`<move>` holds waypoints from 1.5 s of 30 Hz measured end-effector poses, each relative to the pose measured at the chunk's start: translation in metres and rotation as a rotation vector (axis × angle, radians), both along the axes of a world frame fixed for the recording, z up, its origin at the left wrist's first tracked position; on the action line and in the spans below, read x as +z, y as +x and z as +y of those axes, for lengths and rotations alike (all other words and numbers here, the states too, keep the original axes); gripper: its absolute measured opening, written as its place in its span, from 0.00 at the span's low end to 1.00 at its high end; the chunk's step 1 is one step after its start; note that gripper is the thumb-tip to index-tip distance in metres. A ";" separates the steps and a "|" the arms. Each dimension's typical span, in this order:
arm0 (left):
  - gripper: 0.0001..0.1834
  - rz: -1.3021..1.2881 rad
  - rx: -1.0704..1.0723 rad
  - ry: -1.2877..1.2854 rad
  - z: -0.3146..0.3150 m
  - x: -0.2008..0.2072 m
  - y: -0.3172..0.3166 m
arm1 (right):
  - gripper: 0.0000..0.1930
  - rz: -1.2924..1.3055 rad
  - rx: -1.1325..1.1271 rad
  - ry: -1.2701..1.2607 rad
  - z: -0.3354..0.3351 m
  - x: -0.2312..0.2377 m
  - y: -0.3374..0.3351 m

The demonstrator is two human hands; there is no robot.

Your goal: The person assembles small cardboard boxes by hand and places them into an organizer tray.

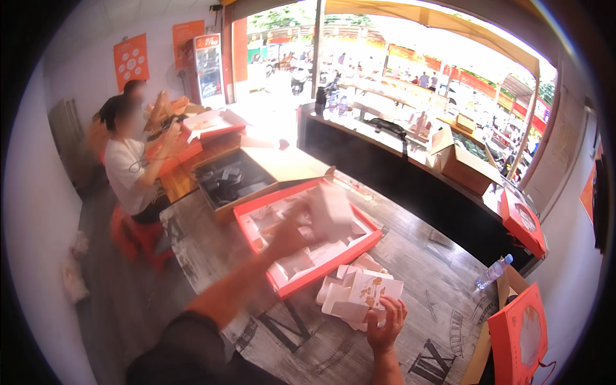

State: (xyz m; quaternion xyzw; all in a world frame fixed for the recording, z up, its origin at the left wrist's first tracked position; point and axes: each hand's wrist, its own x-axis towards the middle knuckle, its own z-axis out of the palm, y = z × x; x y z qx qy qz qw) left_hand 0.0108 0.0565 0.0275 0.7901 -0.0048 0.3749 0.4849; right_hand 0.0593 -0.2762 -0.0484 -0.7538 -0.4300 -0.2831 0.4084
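My left hand [292, 236], smeared by motion, reaches over a shallow red gift box [282, 290] with a white, divided inside. At its fingertips is a small white carton [335, 208], blurred like the hand and seemingly gripped by it. Several white pieces stand in the gift box, partly covered by my left arm. To the right of the box, my right hand [386, 323] has its fingers and thumb on the near edge of a white carton with gold print [372, 292]. That carton lies on a small pile of similar white cartons with loose flaps [333, 298].
Behind the gift box stands an open brown carton [221, 183] with dark packets inside. A water bottle [494, 273] and an upright red box [521, 333] are at the right. Two people work at another table on the left; one sits on a red stool [138, 234]. A dark counter [385, 167] runs behind.
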 end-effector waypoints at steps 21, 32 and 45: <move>0.44 -0.085 -0.329 -0.262 -0.126 -0.057 -0.075 | 0.31 0.826 0.394 0.432 0.008 0.025 -0.033; 0.37 0.124 -0.528 -0.702 -0.111 -0.076 -0.070 | 0.25 1.009 0.581 0.454 0.017 0.016 -0.033; 0.34 -0.109 -0.539 -0.829 -0.112 -0.097 -0.058 | 0.08 0.893 0.516 0.139 0.042 0.067 0.006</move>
